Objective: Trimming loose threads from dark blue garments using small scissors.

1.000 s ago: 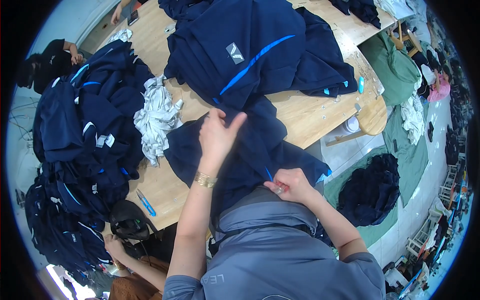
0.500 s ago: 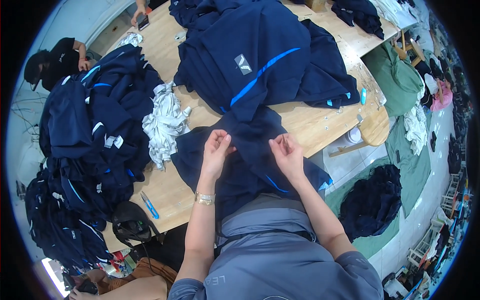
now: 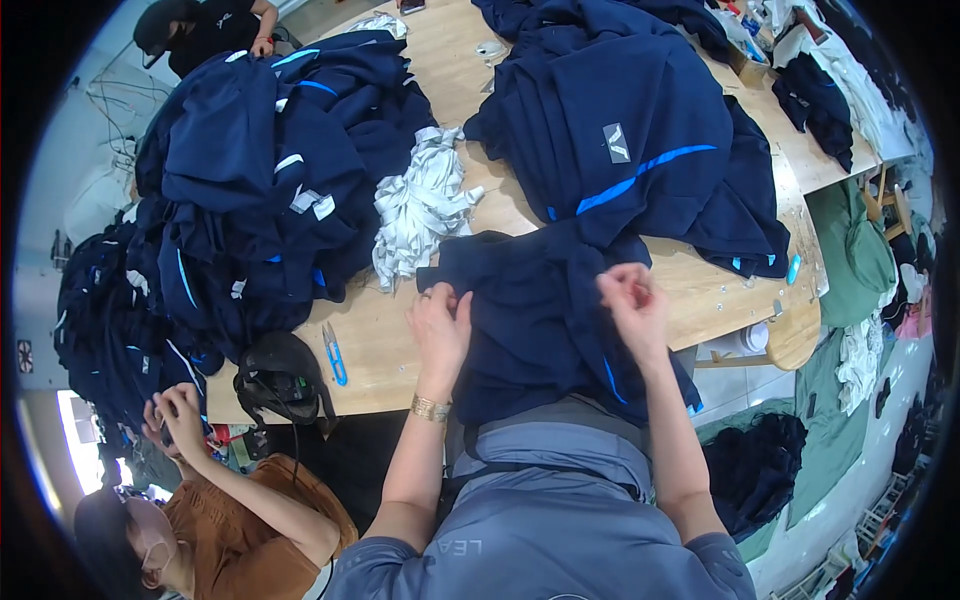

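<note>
A navy garment (image 3: 520, 320) with a bright blue stripe lies spread over the table's near edge and against my waist. My left hand (image 3: 438, 325) is closed on its left edge, with the fingers bent around the cloth. My right hand (image 3: 637, 310) is raised slightly above the garment's right part. Its fingers are curled together, and what they hold, if anything, is too small to make out. A large heap of navy garments (image 3: 660, 110) with a grey patch and a blue stripe lies just beyond.
White fabric strips (image 3: 425, 205) sit beside a big navy garment pile (image 3: 230, 150) on the left. Blue thread snips (image 3: 334, 355) and a black cap (image 3: 280, 380) are at the near left. One co-worker (image 3: 250, 530) sits at lower left, another (image 3: 215, 35) at far left. A stool (image 3: 795, 335) stands right.
The view has turned left, bringing in the seated co-worker. My hands have moved apart; the left now grips the garment's left edge, and the right has lifted. The garment lies flatter.
</note>
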Motion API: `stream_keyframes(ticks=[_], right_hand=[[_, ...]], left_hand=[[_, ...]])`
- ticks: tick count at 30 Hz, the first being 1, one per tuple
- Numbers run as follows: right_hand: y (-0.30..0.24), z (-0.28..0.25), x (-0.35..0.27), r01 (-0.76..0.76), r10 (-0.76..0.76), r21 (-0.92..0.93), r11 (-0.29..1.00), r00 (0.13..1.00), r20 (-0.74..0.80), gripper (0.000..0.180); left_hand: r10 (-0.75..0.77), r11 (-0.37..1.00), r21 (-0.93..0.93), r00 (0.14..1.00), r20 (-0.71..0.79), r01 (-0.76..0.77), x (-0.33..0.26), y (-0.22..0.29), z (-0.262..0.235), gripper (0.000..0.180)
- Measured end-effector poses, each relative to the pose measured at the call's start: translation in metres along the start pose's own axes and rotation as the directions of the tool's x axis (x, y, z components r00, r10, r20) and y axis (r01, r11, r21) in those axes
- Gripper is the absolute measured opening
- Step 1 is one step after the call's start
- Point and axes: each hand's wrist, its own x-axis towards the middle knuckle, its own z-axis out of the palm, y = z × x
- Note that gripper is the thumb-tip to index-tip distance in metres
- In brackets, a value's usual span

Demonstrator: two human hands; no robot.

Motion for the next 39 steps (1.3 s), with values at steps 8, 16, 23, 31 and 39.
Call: stream_keyframes(ticks=[8, 16, 23, 31, 39], right_hand=[[-0.023, 0.055, 0.023, -0.057, 0.104, -0.186, 0.981, 0.961, 0.256, 0.044], [0.001, -0.017, 0.02, -0.061, 0.128, 0.346, 0.936, 0.977, -0.173, 0.04], [0.008, -0.033, 0.021, -0.075, 0.193, 0.554, 0.829, 0.969, -0.157, 0.032], [-0.08, 0.01, -0.012, 0.02, 0.012, 0.442, 0.897, 0.998, -0.069, 0.024], [-0.072, -0.097, 0.002, 0.179, -0.06, 0.417, 0.891, 0.957, -0.284, 0.029]], left_hand=[[0.595, 0.717, -0.403, 0.801, -0.07, -0.568, -0.032, 0.086, -0.005, 0.016], [0.592, 0.661, -0.511, 0.8, -0.094, -0.55, -0.047, 0.066, -0.015, 0.016], [0.434, 0.78, -0.449, 0.894, -0.114, -0.436, -0.011, 0.067, -0.026, 0.045], [0.425, 0.654, -0.742, 0.739, 0.523, 0.149, -0.015, 0.106, -0.009, 0.082], [0.028, 0.602, -0.798, 1.0, -0.011, -0.026, 0.131, 0.084, -0.181, 0.025]])
